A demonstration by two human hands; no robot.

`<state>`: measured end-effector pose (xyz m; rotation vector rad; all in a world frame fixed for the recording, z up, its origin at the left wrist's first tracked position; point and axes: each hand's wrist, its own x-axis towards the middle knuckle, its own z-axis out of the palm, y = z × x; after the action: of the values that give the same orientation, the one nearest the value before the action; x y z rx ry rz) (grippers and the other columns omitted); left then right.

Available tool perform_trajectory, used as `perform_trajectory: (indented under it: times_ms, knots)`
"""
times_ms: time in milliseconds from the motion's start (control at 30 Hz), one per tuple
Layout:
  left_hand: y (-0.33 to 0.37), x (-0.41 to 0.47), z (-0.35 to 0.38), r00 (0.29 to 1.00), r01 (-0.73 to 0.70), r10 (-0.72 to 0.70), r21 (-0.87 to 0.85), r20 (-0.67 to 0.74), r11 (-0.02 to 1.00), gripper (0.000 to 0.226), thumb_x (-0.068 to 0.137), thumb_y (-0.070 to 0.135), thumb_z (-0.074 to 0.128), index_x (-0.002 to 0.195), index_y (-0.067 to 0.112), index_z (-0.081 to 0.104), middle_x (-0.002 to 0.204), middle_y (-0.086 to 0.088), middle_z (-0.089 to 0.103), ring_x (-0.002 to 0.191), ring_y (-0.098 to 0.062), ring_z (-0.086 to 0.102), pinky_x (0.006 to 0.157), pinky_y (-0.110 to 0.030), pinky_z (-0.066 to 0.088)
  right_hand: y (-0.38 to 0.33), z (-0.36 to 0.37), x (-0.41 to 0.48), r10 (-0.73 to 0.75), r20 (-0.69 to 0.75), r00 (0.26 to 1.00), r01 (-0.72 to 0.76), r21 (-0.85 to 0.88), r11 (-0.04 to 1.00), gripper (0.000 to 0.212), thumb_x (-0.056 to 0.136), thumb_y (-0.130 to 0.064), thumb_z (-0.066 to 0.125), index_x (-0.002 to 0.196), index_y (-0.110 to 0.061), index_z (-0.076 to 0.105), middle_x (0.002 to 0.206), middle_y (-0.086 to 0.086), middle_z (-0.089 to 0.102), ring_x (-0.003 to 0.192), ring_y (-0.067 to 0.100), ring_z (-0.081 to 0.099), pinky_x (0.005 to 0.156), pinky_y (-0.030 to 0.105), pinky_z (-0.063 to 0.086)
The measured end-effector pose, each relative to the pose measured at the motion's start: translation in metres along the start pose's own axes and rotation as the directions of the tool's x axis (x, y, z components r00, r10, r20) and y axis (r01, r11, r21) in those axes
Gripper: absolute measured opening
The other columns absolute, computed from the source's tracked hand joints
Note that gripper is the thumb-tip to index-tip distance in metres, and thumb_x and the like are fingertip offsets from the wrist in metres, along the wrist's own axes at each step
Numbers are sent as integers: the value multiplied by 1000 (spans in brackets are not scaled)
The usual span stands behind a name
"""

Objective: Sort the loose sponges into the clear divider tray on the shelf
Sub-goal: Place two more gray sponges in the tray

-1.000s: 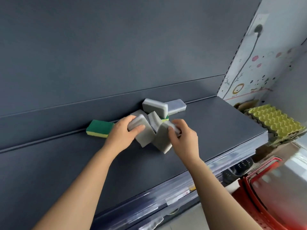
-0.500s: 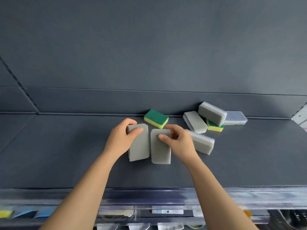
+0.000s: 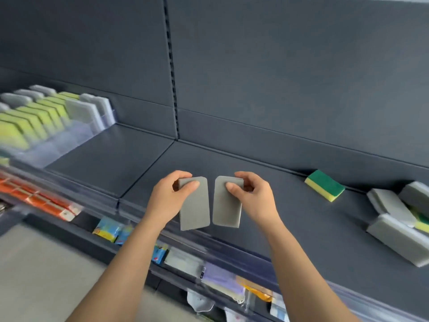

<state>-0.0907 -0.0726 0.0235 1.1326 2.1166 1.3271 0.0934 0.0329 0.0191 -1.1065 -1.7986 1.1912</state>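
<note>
Your bare forearms reach up and forward, side by side. Your left hand (image 3: 168,201) pinches the top of a flat grey rectangular sponge (image 3: 195,210), thumb in front. Your right hand (image 3: 254,198) pinches a second grey rectangular sponge (image 3: 226,208) the same way.

Matt grey foam sponges (image 3: 194,203), clear glossy plastic tray (image 3: 69,135), matt shelf (image 3: 290,205)

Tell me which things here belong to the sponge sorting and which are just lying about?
Job: left grey sponge, gripped by left hand; right grey sponge, gripped by right hand; green-and-yellow sponge; grey sponge pile; clear divider tray.
Lying about: orange packets; blue packets.
</note>
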Motion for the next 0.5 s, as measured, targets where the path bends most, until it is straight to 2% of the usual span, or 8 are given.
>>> perform_trajectory:
  times_ms: [200,267,400,500]
  knots:
    - [-47,6,-88,997,16,-14,19,-72,1000,22,85,39,65,106,32,62,97,20,58,89,-1,55,67,-22,42,-34,99,2,-15,78,997,14,16,1000,34,80,-32,74,111,-24,65,87,-13,64,79,6,58,77,26,49]
    - [-63,10,-116,996,19,-18,11,-91,1000,23,85,38,65,107,31,63,98,18,59,92,-5,56,72,-26,45,-44,131,2,-22,97,995,20,26,999,33,80,-31,74,111,-24,65,88,-12,65,81,7,59,77,27,49]
    - [-89,17,-167,992,19,-19,-5,-129,1000,25,85,37,66,108,29,63,101,18,61,93,-2,56,72,-21,43,-64,189,4,-33,136,990,27,46,999,32,80,-29,75,110,-22,65,89,-10,66,82,9,60,77,28,50]
    - [-105,23,-199,987,29,-30,-7,-155,1000,25,85,35,66,108,28,63,103,14,62,96,-5,57,78,-25,45,-78,227,6,-43,168,985,34,56,998,32,80,-28,75,109,-22,65,89,-11,66,81,7,60,74,25,48]
